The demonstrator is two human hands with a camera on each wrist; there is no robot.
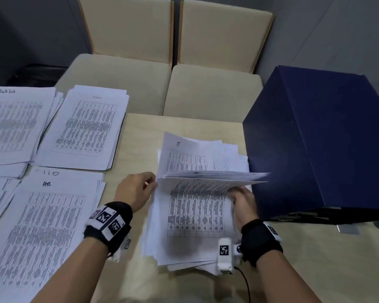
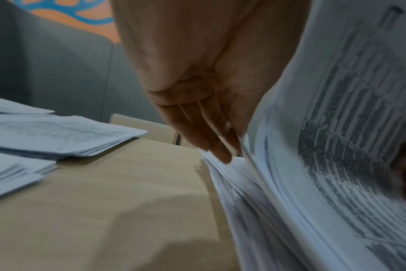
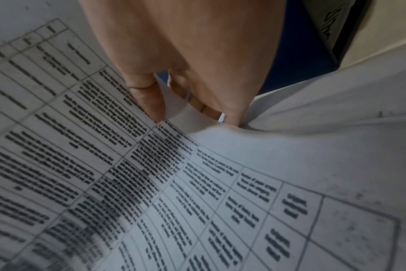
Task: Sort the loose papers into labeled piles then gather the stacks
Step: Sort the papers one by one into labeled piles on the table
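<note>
A loose stack of printed papers (image 1: 197, 215) lies in the middle of the table. Its upper sheets (image 1: 197, 156) are lifted and fanned, and the top one is marked "IT". My left hand (image 1: 138, 189) holds the left edge of the lifted sheets, with its fingers (image 2: 211, 139) reaching in between them and the stack below. On the right edge, my right hand (image 1: 243, 200) pinches a curled sheet (image 3: 188, 117) between thumb and fingers. Sorted piles lie to the left: one headed "Admin" (image 1: 85, 127), one headed "HR" (image 1: 46, 226) and one at the far left (image 1: 15, 125).
A large dark blue box (image 1: 315, 138) stands close to the right of the stack. Two beige chairs (image 1: 127, 84) are pushed in at the far side of the wooden table (image 1: 140, 132). A cable (image 1: 245, 281) runs from my right wrist.
</note>
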